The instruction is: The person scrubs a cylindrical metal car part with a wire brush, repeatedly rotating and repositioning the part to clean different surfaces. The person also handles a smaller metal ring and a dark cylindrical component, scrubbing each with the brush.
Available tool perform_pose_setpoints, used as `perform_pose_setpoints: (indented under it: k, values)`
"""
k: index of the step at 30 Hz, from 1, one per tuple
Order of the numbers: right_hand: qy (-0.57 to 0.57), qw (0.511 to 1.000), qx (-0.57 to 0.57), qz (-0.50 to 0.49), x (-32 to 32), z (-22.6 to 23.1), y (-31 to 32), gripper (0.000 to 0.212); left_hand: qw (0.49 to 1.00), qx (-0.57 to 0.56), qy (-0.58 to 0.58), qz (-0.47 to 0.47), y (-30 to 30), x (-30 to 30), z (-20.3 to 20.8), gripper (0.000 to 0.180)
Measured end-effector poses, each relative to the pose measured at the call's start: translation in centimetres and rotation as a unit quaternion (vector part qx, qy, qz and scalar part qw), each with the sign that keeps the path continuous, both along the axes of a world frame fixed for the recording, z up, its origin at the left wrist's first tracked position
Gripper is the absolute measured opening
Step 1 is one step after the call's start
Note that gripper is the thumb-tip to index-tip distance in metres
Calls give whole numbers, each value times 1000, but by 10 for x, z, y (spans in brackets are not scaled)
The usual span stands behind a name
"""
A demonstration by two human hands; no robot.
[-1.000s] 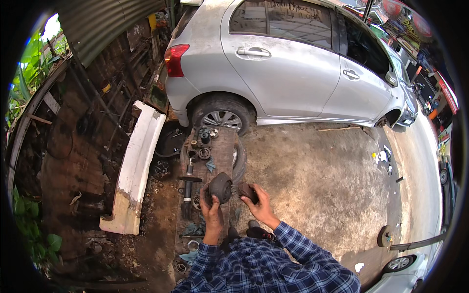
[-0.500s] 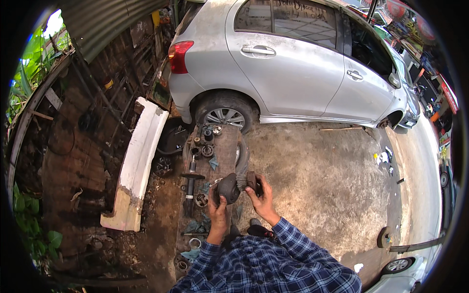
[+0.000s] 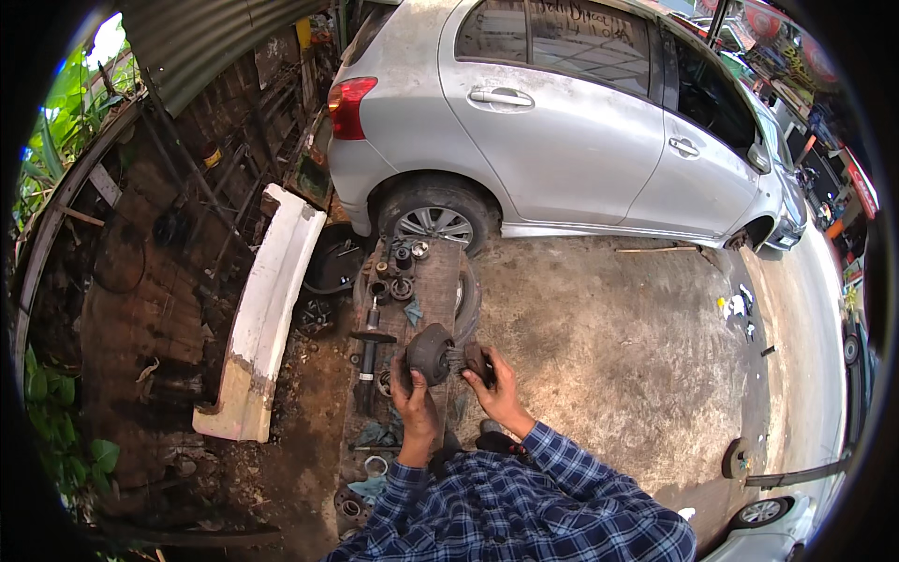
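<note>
My left hand (image 3: 416, 412) is closed round the side of a dark, rounded, cup-shaped metal car part (image 3: 430, 352), held over the wooden bench. Its end faces right, toward a wire brush (image 3: 477, 362) that my right hand (image 3: 499, 393) grips by its dark block. The bristles point left and meet the part's end; the exact contact is too small to make out. Below and left of the hands, a black shock absorber (image 3: 368, 351) lies on the bench (image 3: 433, 286). Greasy ring-shaped parts (image 3: 401, 288) and a blue-grey rag (image 3: 413, 312) lie toward its far end.
A silver car (image 3: 562, 140) stands across the far side. Left of the bench lie a white-and-tan body panel (image 3: 272, 300) and a round black pan (image 3: 334, 262). A tyre (image 3: 468, 314) shows under the bench. Concrete floor (image 3: 599, 347) stretches to the right.
The metal part has turned so its end shows more, and it sits slightly left. The brush has shifted down a little, and its bristles now reach the part's end.
</note>
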State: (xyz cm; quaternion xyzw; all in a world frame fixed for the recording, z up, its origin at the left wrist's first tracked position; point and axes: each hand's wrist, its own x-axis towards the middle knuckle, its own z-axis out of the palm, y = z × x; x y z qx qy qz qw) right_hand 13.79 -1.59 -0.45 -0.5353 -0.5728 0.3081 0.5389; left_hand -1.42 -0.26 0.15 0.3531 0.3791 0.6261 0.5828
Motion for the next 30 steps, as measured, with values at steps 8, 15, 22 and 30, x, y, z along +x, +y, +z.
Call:
perform_pose_setpoints:
  k: [8, 15, 22, 30]
  values:
    - [79, 996, 5, -52, 6, 9, 4, 39, 997, -44, 67, 4, -9, 6, -9, 59]
    - [-25, 998, -59, 1, -1, 0, 1, 37, 998, -37, 14, 54, -7, 6, -7, 58]
    - [-5, 998, 59, -38, 4, 8, 2, 39, 999, -43, 3, -8, -15, 11, -5, 61]
    - [-37, 996, 78, -35, 7, 5, -5, 39, 998, -44, 24, 43, -14, 7, -3, 61]
